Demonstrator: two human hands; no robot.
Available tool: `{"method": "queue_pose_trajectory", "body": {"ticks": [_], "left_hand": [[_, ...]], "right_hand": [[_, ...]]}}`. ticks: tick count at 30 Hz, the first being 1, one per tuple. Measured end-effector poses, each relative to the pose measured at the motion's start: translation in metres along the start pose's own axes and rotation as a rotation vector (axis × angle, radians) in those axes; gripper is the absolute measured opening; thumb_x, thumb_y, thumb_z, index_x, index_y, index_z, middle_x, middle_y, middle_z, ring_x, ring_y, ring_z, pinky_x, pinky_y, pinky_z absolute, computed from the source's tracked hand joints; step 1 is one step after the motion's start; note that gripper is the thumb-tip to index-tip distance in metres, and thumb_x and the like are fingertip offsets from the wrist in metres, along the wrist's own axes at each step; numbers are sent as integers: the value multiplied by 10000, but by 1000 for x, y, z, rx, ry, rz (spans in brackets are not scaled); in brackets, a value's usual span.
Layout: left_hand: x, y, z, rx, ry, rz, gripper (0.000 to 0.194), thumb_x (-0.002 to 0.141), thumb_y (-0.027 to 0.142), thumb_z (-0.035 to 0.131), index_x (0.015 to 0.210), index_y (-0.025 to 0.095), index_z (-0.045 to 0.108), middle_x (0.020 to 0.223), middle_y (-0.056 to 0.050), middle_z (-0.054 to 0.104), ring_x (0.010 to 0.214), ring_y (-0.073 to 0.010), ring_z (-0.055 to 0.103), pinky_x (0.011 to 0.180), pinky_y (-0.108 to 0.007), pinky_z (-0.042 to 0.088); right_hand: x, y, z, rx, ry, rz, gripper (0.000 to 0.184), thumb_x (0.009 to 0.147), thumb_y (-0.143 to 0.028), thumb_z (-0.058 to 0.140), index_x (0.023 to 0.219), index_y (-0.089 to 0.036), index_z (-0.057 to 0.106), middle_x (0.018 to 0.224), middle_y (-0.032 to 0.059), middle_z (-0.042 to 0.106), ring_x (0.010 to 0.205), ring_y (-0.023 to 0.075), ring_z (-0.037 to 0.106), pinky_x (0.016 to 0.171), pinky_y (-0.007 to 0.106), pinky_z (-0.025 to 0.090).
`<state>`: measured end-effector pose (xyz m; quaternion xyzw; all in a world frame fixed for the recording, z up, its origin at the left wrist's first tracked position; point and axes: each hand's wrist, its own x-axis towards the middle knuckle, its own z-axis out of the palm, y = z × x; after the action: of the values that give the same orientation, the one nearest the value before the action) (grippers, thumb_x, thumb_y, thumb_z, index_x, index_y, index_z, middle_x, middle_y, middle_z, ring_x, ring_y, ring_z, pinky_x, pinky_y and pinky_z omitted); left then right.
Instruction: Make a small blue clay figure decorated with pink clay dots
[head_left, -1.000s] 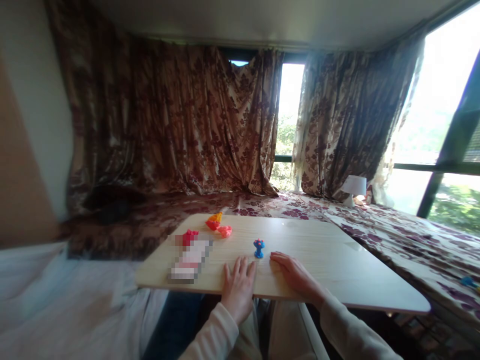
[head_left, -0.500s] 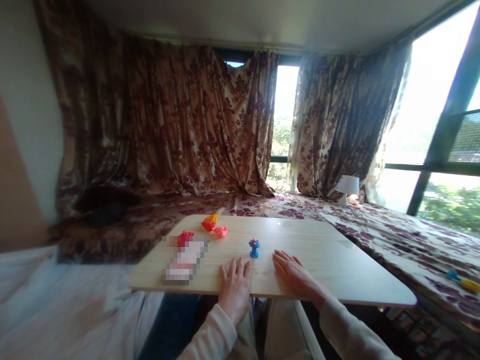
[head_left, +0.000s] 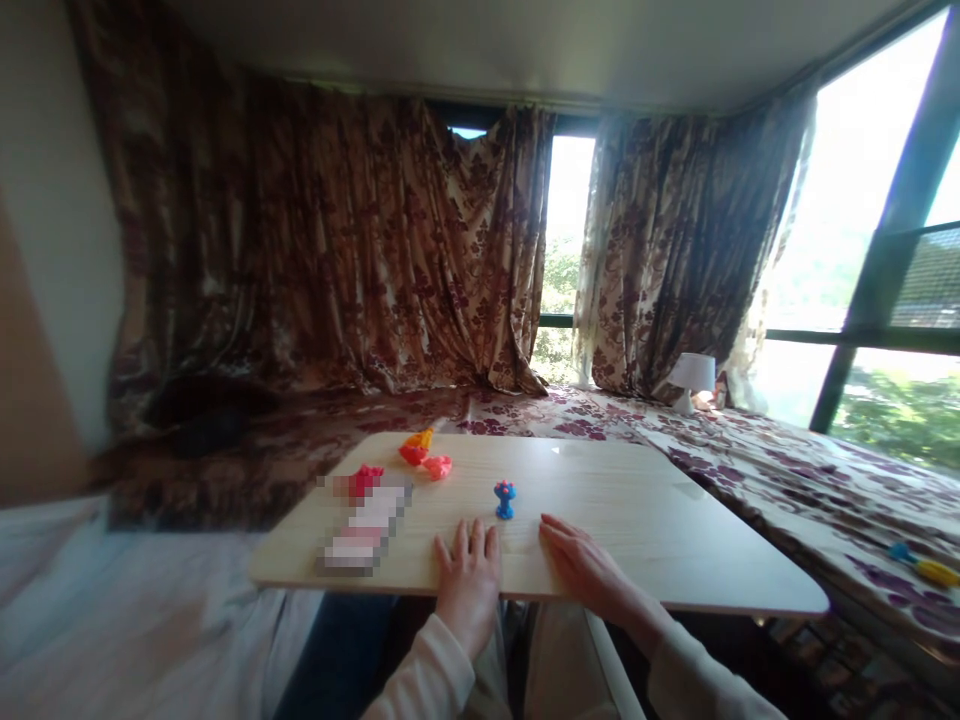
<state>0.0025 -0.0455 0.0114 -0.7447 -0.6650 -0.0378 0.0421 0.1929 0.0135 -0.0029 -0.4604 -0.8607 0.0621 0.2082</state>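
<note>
My left hand [head_left: 469, 575] lies palm down on the near edge of the pale wooden table [head_left: 637, 520], fingers spread, holding nothing. To its right, my right hand [head_left: 577, 562] rests on the tabletop with fingers stretched out and close together, also holding nothing. A small blue figure [head_left: 505, 500] with pinkish-red spots near its top stands upright just beyond and between both hands, touching neither.
At the table's left lie a blurred-out flat object [head_left: 367, 530], a crimson piece [head_left: 366, 480], a coral-pink piece [head_left: 437, 467] and an orange-and-red piece [head_left: 416, 447]. A white lamp [head_left: 694, 372] and a yellow-and-blue object [head_left: 934, 572] are on the patterned ledge at right.
My right hand has turned slightly, its fingers closer together. The whole view has shifted a little; the blue figure and the other table objects keep their places on the table.
</note>
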Motion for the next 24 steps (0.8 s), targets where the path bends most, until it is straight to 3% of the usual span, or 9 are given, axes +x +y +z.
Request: {"method": "queue_pose_trajectory", "body": {"ticks": [3, 6, 9, 12, 15, 18, 20, 22, 24], "left_hand": [[0, 1, 0, 12, 5, -3, 651, 745, 88, 410, 1383, 162, 302, 1460, -125, 299, 1338, -324, 250, 1036, -620, 215], [-1, 2, -1, 11, 6, -11, 642, 752, 90, 403, 1383, 153, 302, 1460, -130, 295, 1339, -327, 246, 1038, -618, 212], [-2, 3, -1, 4, 16, -18, 627, 759, 91, 391, 1378, 162, 317, 1456, -125, 307, 1335, -330, 254, 1033, -619, 217], [-2, 4, 0, 4, 31, -27, 639, 747, 76, 393, 1375, 166, 323, 1451, -125, 319, 1329, -334, 264, 1025, -623, 222], [-2, 5, 1, 16, 38, -32, 652, 733, 66, 401, 1374, 161, 323, 1448, -125, 326, 1326, -334, 271, 1022, -621, 228], [-3, 4, 1, 22, 47, -22, 651, 731, 79, 405, 1372, 161, 325, 1448, -117, 329, 1328, -333, 266, 1026, -617, 222], [-3, 3, 2, 16, 50, -16, 653, 729, 92, 412, 1373, 160, 324, 1450, -112, 327, 1330, -335, 260, 1030, -617, 214], [-2, 3, 2, 10, 44, -16, 657, 727, 99, 418, 1374, 158, 322, 1450, -111, 326, 1330, -335, 260, 1033, -615, 210], [-2, 3, 3, 11, 38, -19, 661, 724, 96, 420, 1375, 154, 321, 1450, -113, 325, 1330, -334, 260, 1034, -613, 211]], "right_hand": [[27, 6, -2, -87, 34, 198, 434, 902, -263, 317, 1264, -125, 514, 1357, 128, 460, 1277, 221, 385, 1056, 382, 288], [30, 24, -9, -108, 56, 269, 421, 912, -270, 295, 1206, -147, 569, 1340, 107, 486, 1266, 206, 401, 1058, 365, 290], [1, 27, -13, -49, 57, 190, 431, 899, -227, 287, 1223, -129, 555, 1323, 106, 504, 1235, 178, 444, 1054, 316, 313], [-26, 7, -9, 17, 33, 31, 416, 903, -238, 309, 1247, -159, 529, 1381, 90, 436, 1272, 186, 395, 1060, 337, 318], [-14, -17, -3, 19, 9, -95, 363, 915, -242, 329, 1176, -164, 569, 1348, 84, 478, 1327, 199, 295, 1079, 356, 287], [21, -18, -1, -75, -28, 68, 324, 919, -212, 333, 1117, -186, 588, 1295, 73, 530, 1285, 180, 370, 1071, 342, 286], [36, -5, -5, -109, -9, 168, 352, 917, -192, 310, 1152, -144, 568, 1323, 132, 492, 1268, 234, 395, 1041, 416, 312], [33, 10, -9, -134, 5, 234, 386, 908, -169, 298, 1200, -91, 537, 1351, 184, 447, 1270, 275, 386, 1032, 463, 306], [13, 15, -11, -145, -2, 254, 417, 911, -172, 279, 1251, -77, 501, 1364, 183, 432, 1277, 261, 379, 1045, 435, 299]]}}
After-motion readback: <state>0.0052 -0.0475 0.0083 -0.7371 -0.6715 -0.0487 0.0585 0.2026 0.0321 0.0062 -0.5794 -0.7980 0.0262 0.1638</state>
